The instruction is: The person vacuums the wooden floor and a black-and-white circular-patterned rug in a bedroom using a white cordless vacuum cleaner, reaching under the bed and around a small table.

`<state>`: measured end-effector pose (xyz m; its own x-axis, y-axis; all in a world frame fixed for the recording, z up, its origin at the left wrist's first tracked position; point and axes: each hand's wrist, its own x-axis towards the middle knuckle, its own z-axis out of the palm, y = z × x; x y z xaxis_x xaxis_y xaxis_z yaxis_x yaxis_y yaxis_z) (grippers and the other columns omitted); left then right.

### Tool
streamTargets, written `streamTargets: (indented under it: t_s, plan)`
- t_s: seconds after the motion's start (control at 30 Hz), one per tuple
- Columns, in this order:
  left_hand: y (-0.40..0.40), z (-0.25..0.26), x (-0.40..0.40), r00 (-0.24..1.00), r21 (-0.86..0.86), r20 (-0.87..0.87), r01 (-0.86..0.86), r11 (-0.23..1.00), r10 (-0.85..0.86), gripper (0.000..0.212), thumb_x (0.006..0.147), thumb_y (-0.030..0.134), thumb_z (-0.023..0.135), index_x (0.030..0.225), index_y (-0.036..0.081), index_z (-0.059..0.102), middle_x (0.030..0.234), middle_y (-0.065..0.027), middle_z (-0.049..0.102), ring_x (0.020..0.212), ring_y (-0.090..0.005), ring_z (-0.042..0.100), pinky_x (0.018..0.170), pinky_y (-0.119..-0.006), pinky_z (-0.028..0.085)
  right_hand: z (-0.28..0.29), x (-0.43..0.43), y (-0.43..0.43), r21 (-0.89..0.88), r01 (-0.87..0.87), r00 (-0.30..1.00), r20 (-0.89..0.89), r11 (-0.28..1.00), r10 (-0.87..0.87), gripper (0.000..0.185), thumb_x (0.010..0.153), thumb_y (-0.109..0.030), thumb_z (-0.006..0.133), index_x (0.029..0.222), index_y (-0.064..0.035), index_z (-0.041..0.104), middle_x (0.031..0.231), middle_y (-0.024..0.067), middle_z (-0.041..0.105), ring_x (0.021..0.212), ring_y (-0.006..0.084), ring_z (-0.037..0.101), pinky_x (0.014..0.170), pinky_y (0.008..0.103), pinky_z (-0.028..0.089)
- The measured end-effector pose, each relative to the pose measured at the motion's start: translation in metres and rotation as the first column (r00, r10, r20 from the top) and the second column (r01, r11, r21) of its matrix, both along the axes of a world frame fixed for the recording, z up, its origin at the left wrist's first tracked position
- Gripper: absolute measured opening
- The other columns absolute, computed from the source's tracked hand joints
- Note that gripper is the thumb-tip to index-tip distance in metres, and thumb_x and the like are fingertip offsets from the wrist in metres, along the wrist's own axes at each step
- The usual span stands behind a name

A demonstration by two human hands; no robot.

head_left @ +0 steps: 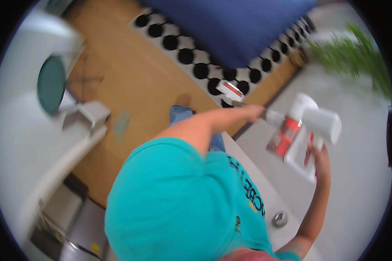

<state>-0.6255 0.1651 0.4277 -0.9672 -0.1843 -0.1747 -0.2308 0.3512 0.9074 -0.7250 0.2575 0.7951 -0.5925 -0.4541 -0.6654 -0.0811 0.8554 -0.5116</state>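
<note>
A white and red cordless stick vacuum cleaner [320,124] spans the space before me, in front of a pale wall. My right hand [320,160] is wrapped around its rear handle, beside a red part. Further along, my left hand [256,112] grips the grey tube, which is partly hidden by the fingers. The clear and red dust container [285,135] lies between the hands. At the tube's far end, the white floor head [230,91] with a red strip appears over the corner of a black-dotted white rug [201,71]. Motion blurs some details.
A blue fabric-covered piece of furniture [228,29] stands over the rug. A green plant [356,58] is at the upper right. Wooden floor [134,75] runs along the left, with a dark green round seat [51,84] and a white surface [26,137] there.
</note>
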Motion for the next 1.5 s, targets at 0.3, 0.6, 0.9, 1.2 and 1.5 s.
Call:
streamTargets:
  t_s: [0.3, 0.6, 0.9, 1.2, 1.5]
  plan:
    - [0.041, -0.008, -0.005, 0.993, 0.176, -0.082, -0.064, 0.982, 0.079, 0.038, 0.063, 0.018, 0.076, 0.098, 0.017, 0.064, 0.099, -0.0059, 0.065, 0.1, -0.0262, 0.058, 0.085, -0.039, 0.044, 0.003, 0.02, 0.021, 0.133, -0.412, 0.902, 0.204, 0.902, 0.381, 0.03, 0.075, 0.002, 0.056, 0.103, 0.0048, 0.046, 0.071, 0.0067, 0.052, 0.052, 0.0121, 0.05, 0.046, 0.0266, 0.042]
    - [0.034, 0.009, 0.036, 0.948, -0.016, -0.048, -0.317, 0.948, 0.316, 0.025, 0.063, 0.019, 0.071, 0.086, 0.017, 0.062, 0.088, -0.0055, 0.064, 0.09, -0.0271, 0.06, 0.077, -0.041, 0.047, -0.008, -0.038, 0.03, 0.156, -0.742, 0.658, -0.015, 0.652, 0.753, 0.024, 0.071, -0.004, 0.064, 0.092, 0.0015, 0.057, 0.076, 0.0093, 0.06, 0.064, 0.0188, 0.056, 0.059, 0.0316, 0.046]
    - [-0.054, -0.047, 0.201, 0.726, -0.395, -0.068, -0.649, 0.65, 0.684, 0.018, 0.064, 0.023, 0.068, 0.079, 0.016, 0.061, 0.081, -0.0078, 0.063, 0.08, -0.0294, 0.061, 0.069, -0.042, 0.049, -0.093, 0.06, -0.054, -0.095, -0.934, 0.348, -0.037, 0.344, 0.937, 0.034, 0.074, -0.011, 0.068, 0.103, 0.001, 0.056, 0.09, 0.0113, 0.063, 0.081, 0.0233, 0.059, 0.075, 0.0355, 0.047]
    - [-0.102, -0.028, 0.314, 0.381, -0.381, -0.05, -0.861, 0.335, 0.923, 0.027, 0.058, 0.025, 0.073, 0.079, 0.014, 0.061, 0.078, -0.0068, 0.064, 0.08, -0.0275, 0.063, 0.066, -0.042, 0.05, -0.075, 0.165, -0.191, 0.019, -0.995, -0.102, -0.152, -0.1, 0.983, 0.028, 0.074, -0.012, 0.065, 0.099, 0.001, 0.058, 0.083, 0.0124, 0.061, 0.073, 0.0242, 0.057, 0.067, 0.034, 0.045]
    - [-0.083, -0.008, 0.35, -0.058, -0.211, -0.067, -0.975, -0.071, 0.996, 0.027, 0.056, 0.018, 0.071, 0.081, 0.014, 0.062, 0.076, -0.0076, 0.064, 0.078, -0.0283, 0.063, 0.064, -0.041, 0.05, -0.036, 0.273, -0.316, 0.162, -0.886, -0.451, -0.09, -0.434, 0.888, 0.03, 0.071, -0.011, 0.066, 0.098, 0.0007, 0.058, 0.089, 0.0163, 0.063, 0.081, 0.0322, 0.06, 0.073, 0.0377, 0.045]
